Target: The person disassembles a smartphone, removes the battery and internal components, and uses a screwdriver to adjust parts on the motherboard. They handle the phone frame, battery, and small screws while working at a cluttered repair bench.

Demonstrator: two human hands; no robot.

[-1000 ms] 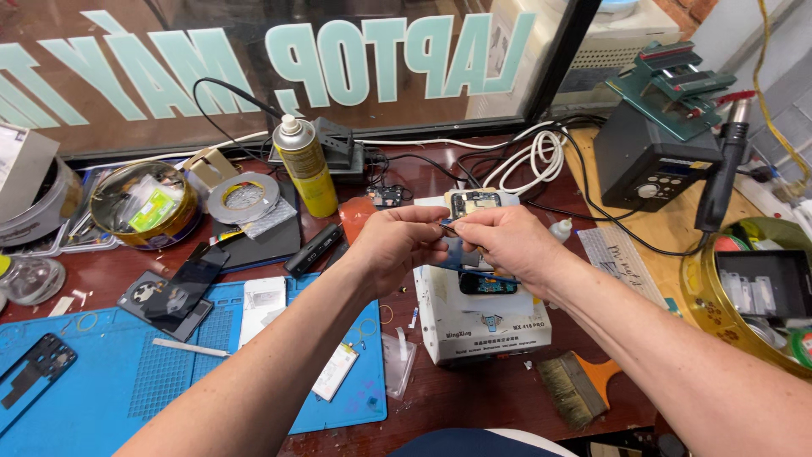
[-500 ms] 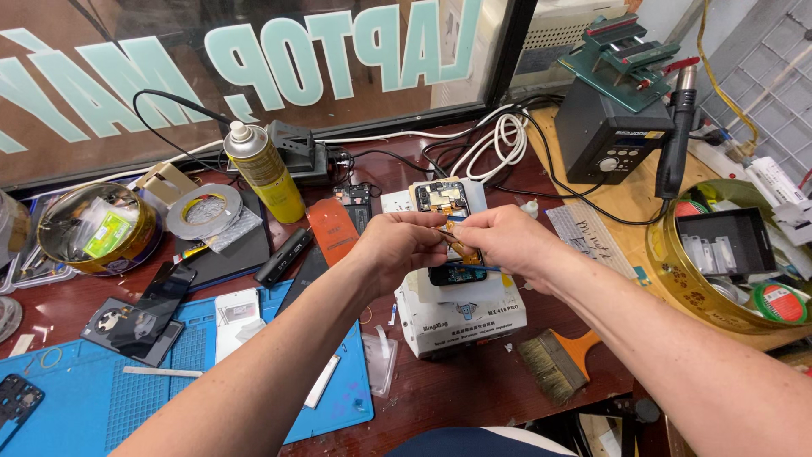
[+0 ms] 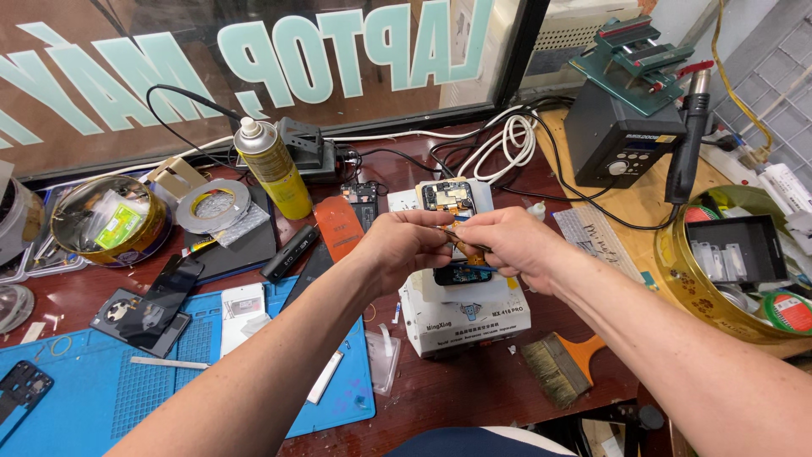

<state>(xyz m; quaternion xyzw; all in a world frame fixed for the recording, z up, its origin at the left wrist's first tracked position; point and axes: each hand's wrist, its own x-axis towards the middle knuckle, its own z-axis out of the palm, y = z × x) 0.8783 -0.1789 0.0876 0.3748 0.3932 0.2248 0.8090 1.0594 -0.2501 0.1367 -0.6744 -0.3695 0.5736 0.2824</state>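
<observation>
At the far left a round gold tin (image 3: 106, 222) sits on the dark red bench (image 3: 474, 398), and just right of it lies a tape roll (image 3: 213, 206). Nearer, a blue mat (image 3: 101, 381) covers the left of the bench, with a dark phone part (image 3: 154, 303) lying across its far edge. A yellow spray can (image 3: 272, 167) stands upright behind, close to the window. Next comes an orange pick (image 3: 339, 226), lying flat. In the middle the left hand (image 3: 397, 245) and the right hand (image 3: 506, 245) meet above a white box (image 3: 465, 311), fingertips almost touching, both pinched narrow on a small orange strip (image 3: 463, 247) held between them; how firmly either one grips it I cannot tell. Just beyond the hands an opened phone (image 3: 448, 199) lies on the far end of the box, its boards showing, and a small dark part (image 3: 461, 274) shows under the hands on the box top. Near the box's right corner lies a brush (image 3: 562, 368) with an orange handle. Farther right a black station (image 3: 617, 140) stands on a wooden board, a hot-air wand (image 3: 689, 135) upright beside it. At the right edge a second gold tin (image 3: 677, 271) holds a black tray (image 3: 734, 247).
</observation>
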